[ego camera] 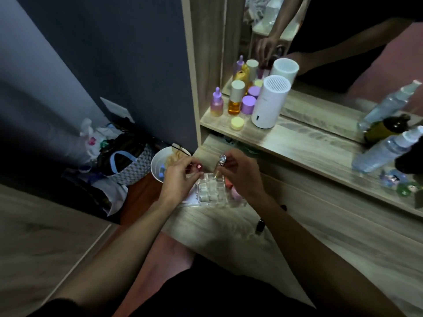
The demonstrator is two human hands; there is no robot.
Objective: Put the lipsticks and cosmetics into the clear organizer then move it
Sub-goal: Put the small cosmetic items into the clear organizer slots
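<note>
Clear organizer, gridded, directly beneath both grips. Right hand: fingers pinched on upright clear tube, base entering a cell. Left hand: fingers closed round red-capped lipstick

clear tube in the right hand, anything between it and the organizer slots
Nothing visible blocks it. The right hand holds the clear tube upright, its lower end right at the back row of the clear organizer, whose slots look open. The left hand, holding a small red item, is off to the left side.
</note>
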